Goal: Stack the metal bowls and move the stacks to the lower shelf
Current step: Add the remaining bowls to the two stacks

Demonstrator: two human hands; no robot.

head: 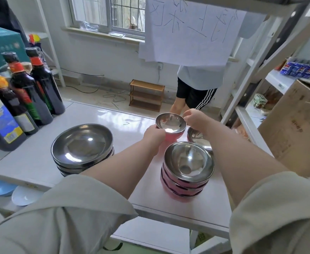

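A small metal bowl with a pink outside (170, 124) is held above the white shelf top (114, 121), tilted toward me. My left hand (153, 135) grips its near left rim and my right hand (196, 119) pinches its far right rim. Just below and nearer stands a stack of pink-sided metal bowls (187, 169). Another metal bowl (196, 139) lies behind that stack, partly hidden by my right forearm. A stack of wider, dark-sided metal bowls (82, 147) stands to the left.
Several dark sauce bottles (31, 88) crowd the shelf's left end. A cardboard box (295, 125) sits at the right edge. Blue and white bowls (13, 193) lie on a lower level at left. A person (196, 87) stands beyond the shelf under hanging paper.
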